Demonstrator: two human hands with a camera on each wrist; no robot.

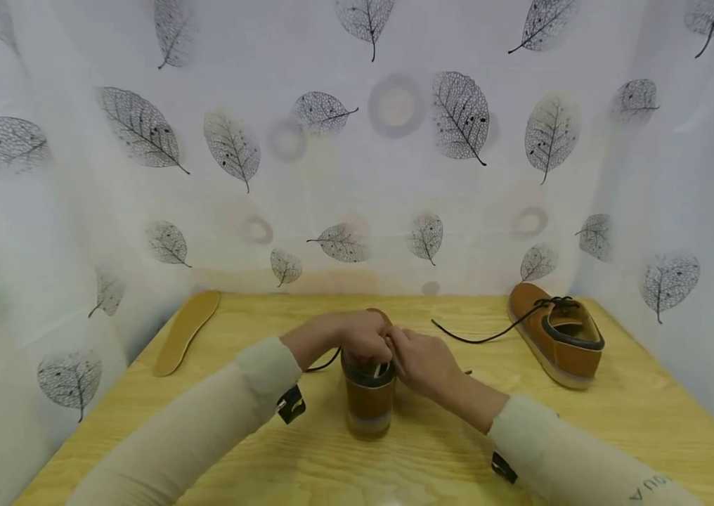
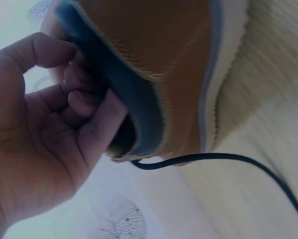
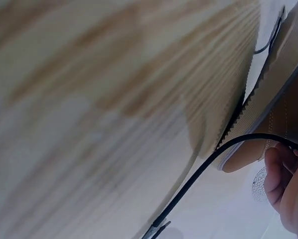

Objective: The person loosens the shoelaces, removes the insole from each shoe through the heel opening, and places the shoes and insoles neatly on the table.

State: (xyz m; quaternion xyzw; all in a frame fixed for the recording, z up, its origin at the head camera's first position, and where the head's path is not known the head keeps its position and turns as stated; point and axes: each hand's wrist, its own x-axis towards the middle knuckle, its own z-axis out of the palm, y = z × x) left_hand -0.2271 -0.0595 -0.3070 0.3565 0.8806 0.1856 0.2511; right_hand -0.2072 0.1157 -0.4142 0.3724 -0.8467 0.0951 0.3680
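A brown leather shoe (image 1: 370,400) with a dark collar stands on the table, heel towards me. At its opening my left hand (image 1: 366,337) has fingers inside the dark collar (image 2: 144,109), the others curled. My right hand (image 1: 423,358) grips the shoe's right side near the front of the opening, and the two hands meet there. A dark shoelace (image 3: 238,142) runs from beside the right fingers to the table. Another lace end (image 2: 214,157) hangs from the left side. What the touching fingertips pinch is hidden.
A second brown shoe (image 1: 559,344) lies at the table's right, one lace (image 1: 483,340) trailing left. A tan insole (image 1: 187,334) lies at the left edge. A leaf-printed white curtain (image 1: 344,176) surrounds the back and sides of the wooden table (image 1: 306,457).
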